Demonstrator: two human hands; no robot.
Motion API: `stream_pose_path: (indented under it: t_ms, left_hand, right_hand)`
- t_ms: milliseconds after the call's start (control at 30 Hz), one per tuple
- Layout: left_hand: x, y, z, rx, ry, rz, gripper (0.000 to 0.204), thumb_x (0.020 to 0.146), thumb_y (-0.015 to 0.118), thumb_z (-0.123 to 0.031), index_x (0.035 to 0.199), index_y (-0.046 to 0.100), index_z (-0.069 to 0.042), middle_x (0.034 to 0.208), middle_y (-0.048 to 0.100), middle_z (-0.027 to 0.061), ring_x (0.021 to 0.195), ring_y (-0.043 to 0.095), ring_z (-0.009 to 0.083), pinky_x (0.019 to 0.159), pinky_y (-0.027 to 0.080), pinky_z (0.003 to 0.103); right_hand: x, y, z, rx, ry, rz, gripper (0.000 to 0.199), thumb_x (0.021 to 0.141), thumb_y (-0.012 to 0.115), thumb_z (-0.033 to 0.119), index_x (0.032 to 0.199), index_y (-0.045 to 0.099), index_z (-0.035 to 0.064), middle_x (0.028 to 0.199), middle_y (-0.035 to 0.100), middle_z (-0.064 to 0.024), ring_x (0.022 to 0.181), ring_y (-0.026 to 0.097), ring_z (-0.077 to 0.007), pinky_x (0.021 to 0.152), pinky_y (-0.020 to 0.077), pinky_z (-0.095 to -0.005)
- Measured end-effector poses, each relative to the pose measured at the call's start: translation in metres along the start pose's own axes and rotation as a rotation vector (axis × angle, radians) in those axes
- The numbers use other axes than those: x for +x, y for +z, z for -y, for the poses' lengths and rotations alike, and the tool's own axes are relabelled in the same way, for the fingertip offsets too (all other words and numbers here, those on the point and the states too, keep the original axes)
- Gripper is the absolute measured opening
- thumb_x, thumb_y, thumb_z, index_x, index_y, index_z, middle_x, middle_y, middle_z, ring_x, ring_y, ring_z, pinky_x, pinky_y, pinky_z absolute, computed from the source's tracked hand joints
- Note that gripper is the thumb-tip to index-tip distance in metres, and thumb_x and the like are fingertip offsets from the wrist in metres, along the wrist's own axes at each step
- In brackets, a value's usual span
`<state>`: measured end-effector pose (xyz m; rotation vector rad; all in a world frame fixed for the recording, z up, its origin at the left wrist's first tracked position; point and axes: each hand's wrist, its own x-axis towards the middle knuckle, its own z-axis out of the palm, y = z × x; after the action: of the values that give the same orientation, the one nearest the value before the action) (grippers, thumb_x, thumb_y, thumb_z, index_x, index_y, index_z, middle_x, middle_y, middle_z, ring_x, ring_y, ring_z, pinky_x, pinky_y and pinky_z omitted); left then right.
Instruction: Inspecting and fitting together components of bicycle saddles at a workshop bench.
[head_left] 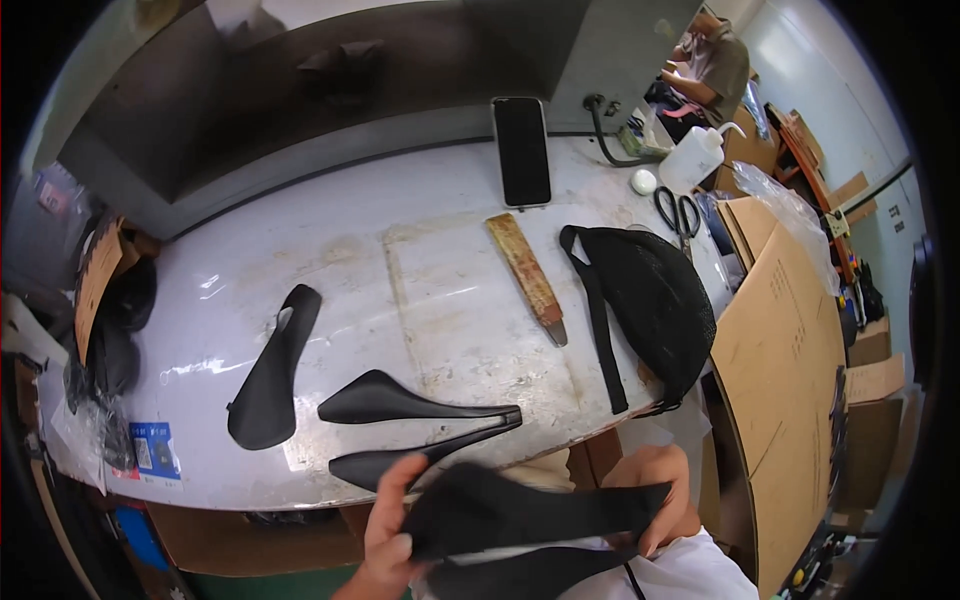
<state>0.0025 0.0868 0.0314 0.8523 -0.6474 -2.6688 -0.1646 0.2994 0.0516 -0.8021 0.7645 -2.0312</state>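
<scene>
Over the table's front edge I hold a black piece shaped like a split bicycle saddle (pixel 540 510), its two long wings lying one above the other in view. My left hand (pixel 388 530) grips the wide left end, thumb on the near face and a finger behind. My right hand (pixel 668 495) is closed around the narrow right end. Just beyond lies a similar black split saddle piece (pixel 375 397), its wings meeting at the right tip. Farther left rests a single black paddle-shaped piece (pixel 268 385).
On the white table (pixel 200 340) are a worn flat-bladed tool (pixel 525 275), a black mesh bag (pixel 650 310), a phone (pixel 522 152) standing upright, black scissors (pixel 680 215) and a white squeeze bottle (pixel 692 160). Cardboard (pixel 785 390) stands at the right. Another person (pixel 712 70) sits beyond.
</scene>
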Motion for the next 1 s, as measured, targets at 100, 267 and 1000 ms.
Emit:
stream_pose_path:
  t_ms: [100,267,1000]
  left_hand:
    - [-0.009,-0.025,0.004,0.088,0.171,0.234,0.094,0.085,0.069,-0.029,0.154,0.006,-0.019,0.103,0.065,0.0284,0.084,0.069,0.0380,0.080,0.058,0.046]
    - [-0.003,-0.053,-0.022,1.122,0.709,0.209,0.062,0.073,0.078,-0.010,0.127,0.048,-0.007,0.099,0.066,0.0225,0.085,0.067,0.0332,0.079,0.055,0.041]
    - [0.046,-0.046,-0.060,1.222,0.525,-0.211,0.086,0.060,0.076,-0.006,0.139,0.046,0.006,0.146,0.047,0.0164,0.090,0.060,0.0080,0.071,0.046,0.017]
  right_hand:
    - [-0.002,0.002,-0.001,0.007,-0.037,-0.033,0.023,0.069,0.083,-0.005,0.079,0.063,-0.0102,0.068,0.066,-0.0221,0.056,0.064,-0.0326,0.050,0.0478,-0.0362]
    - [-0.007,-0.010,-0.002,-0.279,0.057,-0.157,0.023,0.074,0.082,0.004,0.086,0.065,-0.0070,0.076,0.068,-0.0188,0.063,0.065,-0.0259,0.053,0.0463,-0.0325]
    - [0.057,-0.035,-0.051,-0.927,0.642,-0.547,0.028,0.085,0.072,0.009,0.067,0.053,-0.0026,0.051,0.050,-0.0029,0.046,0.046,-0.0046,0.043,0.0360,-0.0253]
